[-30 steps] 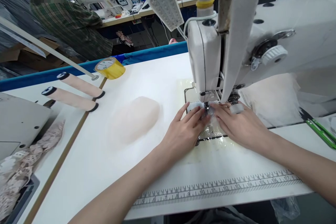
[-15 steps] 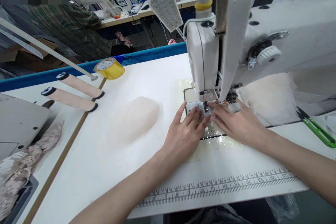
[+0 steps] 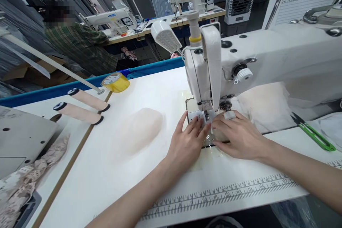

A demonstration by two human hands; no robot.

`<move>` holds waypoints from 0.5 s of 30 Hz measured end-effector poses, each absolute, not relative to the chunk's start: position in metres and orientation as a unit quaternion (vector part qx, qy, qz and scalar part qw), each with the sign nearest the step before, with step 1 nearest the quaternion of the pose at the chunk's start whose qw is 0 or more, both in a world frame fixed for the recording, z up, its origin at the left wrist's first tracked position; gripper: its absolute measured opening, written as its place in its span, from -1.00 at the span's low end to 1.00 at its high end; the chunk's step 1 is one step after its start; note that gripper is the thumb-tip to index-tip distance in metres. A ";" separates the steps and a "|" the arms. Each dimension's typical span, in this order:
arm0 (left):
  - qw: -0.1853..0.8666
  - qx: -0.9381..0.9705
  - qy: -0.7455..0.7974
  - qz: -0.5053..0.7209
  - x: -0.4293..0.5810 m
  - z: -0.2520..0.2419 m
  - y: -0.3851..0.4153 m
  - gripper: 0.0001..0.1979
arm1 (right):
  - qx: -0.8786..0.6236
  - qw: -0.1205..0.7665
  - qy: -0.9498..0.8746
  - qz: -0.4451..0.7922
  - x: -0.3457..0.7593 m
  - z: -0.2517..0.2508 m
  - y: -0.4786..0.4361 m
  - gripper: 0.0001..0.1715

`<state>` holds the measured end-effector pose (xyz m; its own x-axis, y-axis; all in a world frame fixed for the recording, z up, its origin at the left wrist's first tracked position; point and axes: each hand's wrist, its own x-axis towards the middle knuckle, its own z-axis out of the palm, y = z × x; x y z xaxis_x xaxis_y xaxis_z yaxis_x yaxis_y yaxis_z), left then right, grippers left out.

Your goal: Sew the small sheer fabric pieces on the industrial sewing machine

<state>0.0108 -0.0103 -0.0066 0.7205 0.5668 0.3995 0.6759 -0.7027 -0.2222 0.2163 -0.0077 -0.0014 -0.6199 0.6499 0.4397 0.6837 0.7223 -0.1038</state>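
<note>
Both of my hands rest at the needle area of a white sewing machine (image 3: 199, 78). My left hand (image 3: 187, 142) lies with fingers spread on the metal plate (image 3: 191, 105), just left of the presser foot (image 3: 206, 114). Close to the foot on the right is my right hand (image 3: 237, 133), its fingers bent over a bit of pale sheer fabric whose edges are hard to make out. A thin beige cup-shaped piece (image 3: 145, 126) lies on the white table to the left. Whether the right fingers pinch anything is hidden.
Two thread cones (image 3: 78, 113) and yellow tape (image 3: 116, 82) stand at the left. Green snips (image 3: 316, 136) and pale fabric (image 3: 264, 105) lie right. A printed ruler (image 3: 213, 197) runs along the front edge. Behind, a person in a plaid shirt (image 3: 80, 42) sits by another machine.
The camera view has tilted up, showing more of the room. My right hand has drawn slightly back from the needle area, its thumb now further from the fingers. My left hand stays on the plate.
</note>
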 end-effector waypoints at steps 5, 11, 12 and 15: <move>0.163 -0.905 -0.354 -0.171 0.011 -0.008 -0.011 -0.64 | -0.369 0.245 -0.887 -0.131 0.210 -0.005 -0.006 -0.79; 0.164 -0.908 -0.344 -0.172 0.009 -0.007 -0.011 -0.66 | -0.334 0.266 -0.890 -0.157 0.212 -0.009 -0.003 -0.70; 0.163 -0.910 -0.342 -0.171 0.008 -0.007 -0.011 -0.66 | -0.328 0.271 -0.892 -0.155 0.212 -0.009 -0.003 -0.71; 0.154 -0.914 -0.333 -0.173 0.007 -0.005 -0.010 -0.66 | -0.308 0.280 -0.896 -0.154 0.214 -0.010 -0.003 -0.74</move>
<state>0.0072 -0.0101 -0.0054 0.7178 0.5563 0.4187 0.6627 -0.7302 -0.1660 0.2143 -0.0026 -0.0104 -0.6524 0.4663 0.5974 0.6391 0.7622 0.1030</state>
